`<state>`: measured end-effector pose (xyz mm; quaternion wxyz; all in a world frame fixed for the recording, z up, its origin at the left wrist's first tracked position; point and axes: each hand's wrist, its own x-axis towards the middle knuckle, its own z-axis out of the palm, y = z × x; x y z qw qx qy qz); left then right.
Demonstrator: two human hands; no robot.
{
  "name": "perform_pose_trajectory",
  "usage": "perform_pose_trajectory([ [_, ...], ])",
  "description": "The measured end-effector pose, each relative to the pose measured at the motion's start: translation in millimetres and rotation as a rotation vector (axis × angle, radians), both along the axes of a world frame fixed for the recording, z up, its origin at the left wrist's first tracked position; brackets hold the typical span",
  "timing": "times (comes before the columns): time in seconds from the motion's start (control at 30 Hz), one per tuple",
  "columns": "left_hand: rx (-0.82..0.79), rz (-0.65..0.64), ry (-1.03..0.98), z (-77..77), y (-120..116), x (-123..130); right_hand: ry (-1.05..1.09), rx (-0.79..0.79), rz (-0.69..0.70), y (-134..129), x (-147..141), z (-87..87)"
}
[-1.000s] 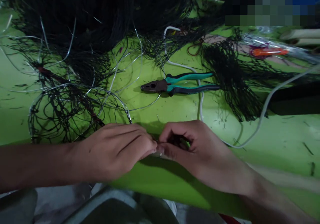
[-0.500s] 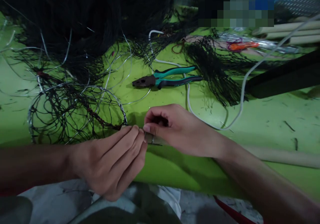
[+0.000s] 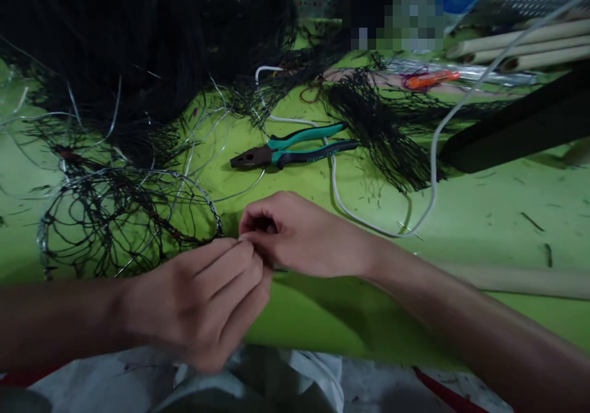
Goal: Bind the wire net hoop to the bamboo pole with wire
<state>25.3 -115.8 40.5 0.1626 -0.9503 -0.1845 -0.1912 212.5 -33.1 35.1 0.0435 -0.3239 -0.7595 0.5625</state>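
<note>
My left hand (image 3: 207, 299) is closed around the joint where a wire hoop (image 3: 217, 215) with black netting (image 3: 124, 216) meets a pale pole (image 3: 516, 278). The pole runs off to the right beneath my right forearm, and its near end is covered by my hands. Thumb and fingers of my right hand (image 3: 295, 235) pinch together against the left fingertips; what lies in that pinch is hidden. A thin dark end (image 3: 280, 270) pokes out below the hands. Pliers (image 3: 295, 145) with teal and black handles lie just beyond them on the green surface (image 3: 313, 314).
A large black net heap (image 3: 138, 38) fills the back left, with loose wires around it. A white cord (image 3: 338, 198) loops across the middle. At right are a dark bar (image 3: 516, 130), several pale poles (image 3: 530, 44) and an orange-handled tool (image 3: 433, 80).
The view has shifted, so most things sit farther left. My right hand has moved closer over my left fingertips, covering the wire-wrapped pole end that showed between them before.
</note>
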Motion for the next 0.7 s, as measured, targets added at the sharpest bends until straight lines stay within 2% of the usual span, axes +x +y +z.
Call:
perform_pose_trajectory([
  [0.17, -0.315, 0.068, -0.189, -5.8, 9, -5, -0.018, -0.029, -0.006, 3, 7, 7.3],
  [0.23, -0.399, 0.108, -0.194, -0.7, 12, -8, -0.075, 0.033, -0.036, 0, 14, 16.2],
  [0.37, -0.506, 0.276, -0.174, 14.8, 11, -18, -0.219, 0.250, -0.220, -20, 29, 32.8],
  [0.43, -0.515, 0.359, -0.086, 17.9, 7, -23, -0.273, 0.369, -0.260, -34, 33, 37.3],
  [0.53, -0.467, 0.401, 0.051, 14.9, -7, -26, -0.283, 0.479, -0.248, -48, 29, 40.2],
  [0.6, -0.392, 0.408, 0.075, 10.4, -20, -25, -0.276, 0.423, -0.255, -49, 23, 41.5],
  [0.7, -0.310, 0.434, 0.087, 3.2, -38, -22, -0.315, 0.208, -0.293, -41, 13, 43.5],
])
